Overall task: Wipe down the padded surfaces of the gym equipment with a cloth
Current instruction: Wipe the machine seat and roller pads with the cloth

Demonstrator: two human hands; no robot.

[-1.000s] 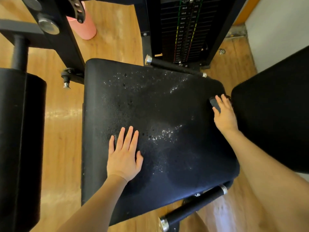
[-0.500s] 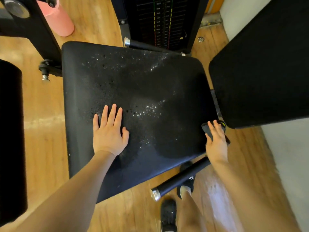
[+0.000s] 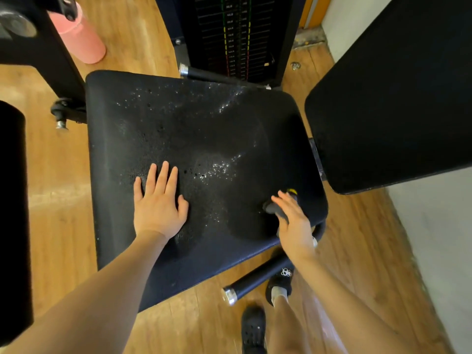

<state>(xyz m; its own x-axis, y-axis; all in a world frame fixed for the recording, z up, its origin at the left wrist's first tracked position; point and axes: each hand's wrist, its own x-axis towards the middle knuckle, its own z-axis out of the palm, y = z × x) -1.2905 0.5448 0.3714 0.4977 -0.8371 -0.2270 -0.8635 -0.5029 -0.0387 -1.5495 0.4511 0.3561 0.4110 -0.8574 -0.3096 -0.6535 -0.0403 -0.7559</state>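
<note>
- A pink water bottle (image 3: 79, 37) stands capped on the wooden floor (image 3: 51, 190), well beyond the fingertips of the left hand (image 3: 158, 203); its contents cannot be seen.
- The left hand lies flat on the black padded seat (image 3: 204, 139), fingers straight and slightly spread, holding nothing.
- The right hand (image 3: 293, 221) presses a dark cloth (image 3: 274, 209) onto the seat near its right front corner, fingers extended over it; the cloth bunches out just left of the fingertips, a yellow tag showing beyond them.
- Water droplets glisten on the seat ahead of and between both hands.
- A second black pad (image 3: 398, 98) stands just right of the right hand's fingers, apart from them.
- A weight stack (image 3: 235, 34) rises beyond the seat.
</note>
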